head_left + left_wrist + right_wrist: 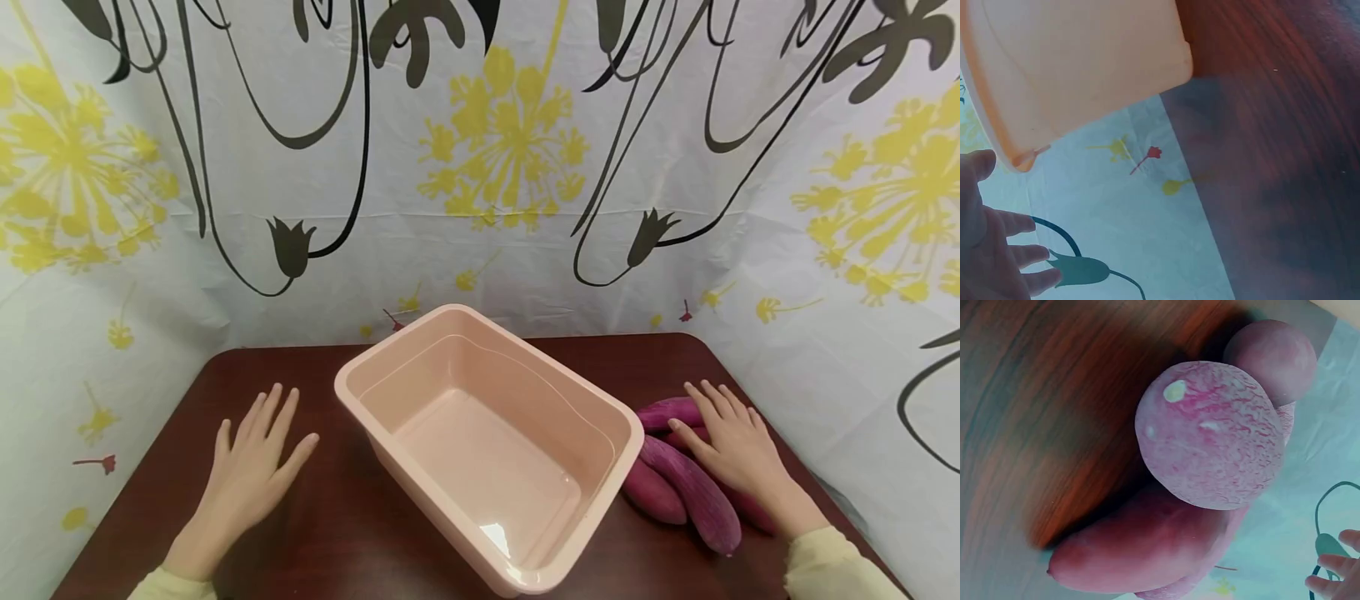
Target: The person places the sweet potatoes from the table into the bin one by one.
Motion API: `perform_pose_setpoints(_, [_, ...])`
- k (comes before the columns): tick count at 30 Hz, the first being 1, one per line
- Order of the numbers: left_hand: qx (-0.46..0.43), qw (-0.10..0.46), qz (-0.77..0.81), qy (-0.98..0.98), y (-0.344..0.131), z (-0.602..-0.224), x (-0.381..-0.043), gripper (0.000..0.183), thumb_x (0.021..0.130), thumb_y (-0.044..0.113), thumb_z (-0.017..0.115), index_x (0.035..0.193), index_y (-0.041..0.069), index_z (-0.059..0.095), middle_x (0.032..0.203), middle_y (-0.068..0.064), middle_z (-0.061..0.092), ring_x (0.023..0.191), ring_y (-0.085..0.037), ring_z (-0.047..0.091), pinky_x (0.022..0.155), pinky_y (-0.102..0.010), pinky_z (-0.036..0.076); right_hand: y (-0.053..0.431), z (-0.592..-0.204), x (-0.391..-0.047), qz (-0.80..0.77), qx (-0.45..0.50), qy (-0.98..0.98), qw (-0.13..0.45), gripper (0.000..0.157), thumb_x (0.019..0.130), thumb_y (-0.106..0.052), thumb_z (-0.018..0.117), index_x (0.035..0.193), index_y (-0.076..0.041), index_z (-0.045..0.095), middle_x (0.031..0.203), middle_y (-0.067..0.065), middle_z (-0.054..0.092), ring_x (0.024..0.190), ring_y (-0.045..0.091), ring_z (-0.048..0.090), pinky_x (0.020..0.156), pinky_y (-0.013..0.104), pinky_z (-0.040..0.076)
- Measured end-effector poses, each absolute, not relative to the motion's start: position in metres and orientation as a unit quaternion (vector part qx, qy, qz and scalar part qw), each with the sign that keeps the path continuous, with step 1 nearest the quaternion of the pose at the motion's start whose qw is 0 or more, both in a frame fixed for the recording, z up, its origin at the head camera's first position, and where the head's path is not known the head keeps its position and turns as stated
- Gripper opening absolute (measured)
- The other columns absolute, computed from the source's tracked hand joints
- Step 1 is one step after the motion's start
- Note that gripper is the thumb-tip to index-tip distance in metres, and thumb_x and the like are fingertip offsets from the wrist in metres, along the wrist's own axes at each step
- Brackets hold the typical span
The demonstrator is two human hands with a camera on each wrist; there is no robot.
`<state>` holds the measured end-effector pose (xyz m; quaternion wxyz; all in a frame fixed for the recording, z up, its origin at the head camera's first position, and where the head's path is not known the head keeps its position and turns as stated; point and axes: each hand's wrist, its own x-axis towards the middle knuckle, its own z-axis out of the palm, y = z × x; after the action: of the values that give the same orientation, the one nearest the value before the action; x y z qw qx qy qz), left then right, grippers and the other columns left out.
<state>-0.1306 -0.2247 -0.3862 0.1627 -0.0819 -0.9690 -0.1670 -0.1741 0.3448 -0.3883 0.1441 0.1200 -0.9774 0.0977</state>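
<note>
A peach-coloured plastic basin (pixel 480 467) stands in the middle of the dark table, turned at an angle, with nothing inside. To its left, apart from it, my left hand (pixel 243 483) is held with fingers straight and spread, holding nothing. At the right, several long purple vegetables (pixel 693 492) that look like eggplants lie in a pile close against the basin's side. My right hand (pixel 735 442), fingers straight and spread, is over that pile and hides part of it. In the right wrist view, the fingers (pixel 1329 565) show away from the streaked purple vegetables (pixel 1210 437).
The dark red-brown table (pixel 315 550) has rounded far corners. A white cloth (pixel 480 258) with yellow and dark flower prints hangs behind it and along both sides, close to the table's edges.
</note>
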Motion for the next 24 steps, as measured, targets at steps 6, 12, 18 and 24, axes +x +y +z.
perform_pose_setpoints(6, [-0.108,0.202,-0.168,-0.959,-0.221,-0.374,-0.133,0.064,0.093,0.041,0.046,0.141,0.002,0.030,0.143,-0.020,0.028,0.130,-0.036,0.025,0.099,-0.063,0.009,0.338,-0.382,-0.176,0.086,0.156,-0.969,0.170,0.054,0.088,-0.039,0.057,0.126,-0.001,0.049,0.126,0.026,0.045,0.116,0.044,0.038,0.087,0.061,0.031])
perform_pose_setpoints(12, [-0.138,0.246,-0.168,-0.944,-0.212,-0.360,-0.139,0.060,0.090,0.038,0.052,0.136,0.001,0.040,0.136,-0.019,0.038,0.120,-0.037,0.038,0.095,-0.058,0.023,0.331,-0.380,-0.175,0.097,0.175,-0.967,0.156,0.044,0.086,-0.035,0.061,0.117,-0.004,0.057,0.114,0.020,0.056,0.107,0.041,0.049,0.078,0.058,0.041])
perform_pose_setpoints(18, [-0.178,0.292,-0.159,-0.926,-0.204,-0.351,-0.148,0.058,0.086,0.035,0.059,0.130,-0.001,0.047,0.128,-0.018,0.047,0.112,-0.037,0.044,0.091,-0.054,0.030,0.322,-0.379,-0.172,0.101,0.181,-0.970,0.126,0.039,0.085,-0.032,0.063,0.111,-0.004,0.061,0.105,0.018,0.061,0.099,0.039,0.056,0.073,0.055,0.045])
perform_pose_setpoints(24, [-0.179,0.261,-0.149,-0.937,-0.197,-0.347,-0.153,0.061,0.086,0.040,0.058,0.130,-0.001,0.048,0.127,-0.018,0.049,0.114,-0.036,0.043,0.091,-0.054,0.030,0.316,-0.386,-0.169,0.116,0.204,-0.965,0.117,0.029,0.083,-0.030,0.066,0.105,-0.010,0.064,0.096,0.006,0.065,0.089,0.028,0.062,0.071,0.047,0.048])
